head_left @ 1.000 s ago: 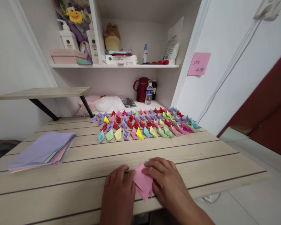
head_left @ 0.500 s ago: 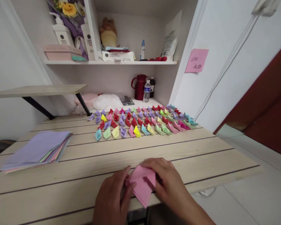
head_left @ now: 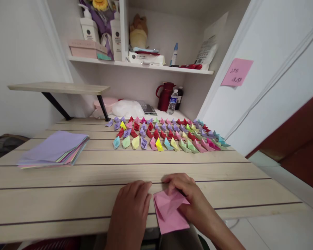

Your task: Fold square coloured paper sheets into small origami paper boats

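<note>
A pink sheet of origami paper (head_left: 172,215) with fold creases and raised flaps hangs partly over the table's front edge. My right hand (head_left: 189,198) grips its upper right side, thumb in among the folds and fingers bent over the top. Just left of the paper, my left hand (head_left: 131,208) lies with its fingers stretched forward over the tabletop. Its thumb is close to the paper's left edge; whether they touch I cannot tell. Farther back stand rows of small folded paper boats (head_left: 159,144) in many colours.
On the left of the wooden table (head_left: 94,173) lies a stack of coloured paper (head_left: 57,146), lilac on top. A raised wooden shelf (head_left: 59,87) stands behind it. At the back are a red jug (head_left: 166,97) and a water bottle (head_left: 172,102). A pink note (head_left: 237,72) hangs on the wall.
The pink paper has turned and opened wider in my right hand. My left hand has let go of it and shifted to its left side. The view has swung left.
</note>
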Tool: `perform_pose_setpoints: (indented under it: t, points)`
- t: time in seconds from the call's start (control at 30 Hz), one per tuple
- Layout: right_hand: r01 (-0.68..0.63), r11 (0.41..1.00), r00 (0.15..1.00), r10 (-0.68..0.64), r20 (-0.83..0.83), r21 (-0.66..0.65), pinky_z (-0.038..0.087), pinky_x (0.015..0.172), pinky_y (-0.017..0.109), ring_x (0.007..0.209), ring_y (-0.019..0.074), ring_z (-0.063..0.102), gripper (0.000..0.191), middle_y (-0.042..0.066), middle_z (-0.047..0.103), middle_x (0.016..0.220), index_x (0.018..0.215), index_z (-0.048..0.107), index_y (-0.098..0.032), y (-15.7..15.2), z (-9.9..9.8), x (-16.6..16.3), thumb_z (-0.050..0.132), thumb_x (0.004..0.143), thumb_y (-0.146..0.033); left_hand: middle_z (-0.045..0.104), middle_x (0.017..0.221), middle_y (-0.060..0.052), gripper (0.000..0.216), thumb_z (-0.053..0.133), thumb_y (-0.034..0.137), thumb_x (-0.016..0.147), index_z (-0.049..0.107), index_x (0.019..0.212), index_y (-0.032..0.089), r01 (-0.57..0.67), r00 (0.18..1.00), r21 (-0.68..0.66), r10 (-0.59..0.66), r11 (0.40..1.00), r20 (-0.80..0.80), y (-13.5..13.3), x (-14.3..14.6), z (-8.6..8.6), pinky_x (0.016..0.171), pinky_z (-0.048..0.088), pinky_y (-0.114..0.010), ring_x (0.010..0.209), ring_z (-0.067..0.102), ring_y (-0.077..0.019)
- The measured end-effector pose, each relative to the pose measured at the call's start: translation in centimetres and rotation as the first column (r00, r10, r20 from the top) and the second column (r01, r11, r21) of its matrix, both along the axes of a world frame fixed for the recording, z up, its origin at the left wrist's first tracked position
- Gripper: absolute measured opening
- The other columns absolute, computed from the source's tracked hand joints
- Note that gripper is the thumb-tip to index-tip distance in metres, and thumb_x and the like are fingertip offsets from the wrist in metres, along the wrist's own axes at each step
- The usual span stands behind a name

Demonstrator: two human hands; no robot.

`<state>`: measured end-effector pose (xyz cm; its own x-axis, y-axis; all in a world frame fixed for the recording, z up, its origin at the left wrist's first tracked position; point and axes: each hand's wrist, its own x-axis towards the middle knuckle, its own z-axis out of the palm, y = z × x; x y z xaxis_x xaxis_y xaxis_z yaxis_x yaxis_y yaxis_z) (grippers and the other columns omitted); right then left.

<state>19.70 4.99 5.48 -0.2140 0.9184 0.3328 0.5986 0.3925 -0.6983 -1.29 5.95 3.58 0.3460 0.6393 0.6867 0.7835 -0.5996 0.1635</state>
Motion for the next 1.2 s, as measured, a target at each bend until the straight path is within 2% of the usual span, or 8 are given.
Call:
perform_pose_setpoints:
  t: [0.13,0.23,0.33,0.47,0.6,0.83,1.0,1.2]
  points:
    - [-0.048,0.999,0.998,0.048,0.048,-0.014,0.038,0.095,0.046,0.115,0.0275,0.06,0.035,0.005,0.069,0.116,0.085,0.059,-0.024,-0.2,0.3,0.0,0.05,0.065,0.002,0.072,0.104,0.0,0.03,0.063,0.014,0.086,0.066,0.112,0.028,-0.025,1.0,-0.193,0.022,0.981,-0.022,0.0,-0.2,-0.1,0.084,0.051,-0.04,0.095,0.067,-0.0213]
    - [-0.076,0.997,0.995,0.078,0.067,-0.024,0.037,0.096,0.046,0.118,0.028,0.058,0.038,0.005,0.068,0.121,0.089,0.065,-0.025,-0.3,0.3,0.1,0.05,0.067,0.002,0.072,0.104,0.002,0.03,0.071,0.012,0.08,0.069,0.105,0.029,-0.045,0.999,-0.256,0.047,0.966,0.001,0.1,-0.3,0.0,0.085,0.048,-0.04,0.096,0.067,-0.021]
    - [-0.028,0.999,0.999,0.027,0.042,0.041,0.04,0.093,0.045,0.11,0.0268,0.061,0.036,0.005,0.07,0.112,0.086,0.065,-0.025,-0.3,-0.3,0.1,0.049,0.068,0.002,0.073,0.1,0.002,0.027,0.071,0.016,0.081,0.068,0.106,0.028,-0.054,0.998,-0.162,0.059,0.985,0.032,0.2,-0.5,-0.1,0.085,0.046,-0.039,0.094,0.067,-0.02]
    - [0.142,0.964,0.986,-0.157,0.054,0.225,0.041,0.088,0.045,0.107,0.0287,0.06,0.034,0.007,0.069,0.114,0.088,0.064,-0.025,-0.5,-1.2,-0.1,0.052,0.069,0.0,0.075,0.096,0.002,0.021,0.057,0.019,0.093,0.066,0.111,0.025,-0.07,0.994,-0.023,0.072,0.997,0.083,-0.3,-0.5,-0.5,0.099,0.038,-0.041,0.09,0.068,-0.0175]
    - [0.141,0.952,0.97,-0.187,0.153,0.27,0.04,0.086,0.044,0.106,0.0301,0.059,0.03,0.008,0.068,0.116,0.087,0.06,-0.024,-0.7,-1.3,-0.5,0.057,0.068,-0.001,0.075,0.091,0.004,0.021,0.047,0.021,0.098,0.067,0.103,0.027,-0.072,0.98,-0.02,0.074,0.997,0.184,-1.3,-0.2,-1.0,0.106,0.032,-0.043,0.086,0.068,-0.0158]
    - [0.01,0.967,0.969,-0.072,0.235,0.255,0.041,0.091,0.044,0.11,0.0288,0.058,0.049,0.008,0.068,0.118,0.107,0.065,-0.025,-0.5,-0.8,-0.6,0.054,0.067,0.0,0.072,0.119,0.005,0.043,0.059,0.015,0.088,0.063,0.121,0.043,-0.111,0.99,-0.201,0.091,0.973,-0.108,-1.5,-0.5,-1.4,0.105,0.032,-0.05,0.108,0.064,-0.0224]
    - [-0.023,0.977,0.96,-0.037,0.278,0.212,0.045,0.09,0.044,0.108,0.0285,0.061,0.059,0.01,0.069,0.117,0.119,0.068,-0.024,-0.4,-0.7,-0.6,0.053,0.067,0.0,0.071,0.122,0.003,0.056,0.063,0.002,0.08,0.067,0.119,0.043,-0.178,0.978,-0.207,0.15,0.962,-0.145,-1.8,0.2,-1.1,0.107,0.035,-0.056,0.11,0.062,-0.0253]
    - [-0.039,0.978,0.944,-0.032,0.329,0.207,0.048,0.088,0.045,0.108,0.03,0.062,0.061,0.011,0.069,0.119,0.121,0.07,-0.026,-0.3,-1.0,-0.4,0.056,0.067,-0.002,0.07,0.124,0.004,0.059,0.062,0.001,0.08,0.066,0.121,0.043,-0.163,0.979,-0.211,0.131,0.964,-0.155,-1.8,0.2,-1.0,0.11,0.035,-0.057,0.114,0.061,-0.0245]
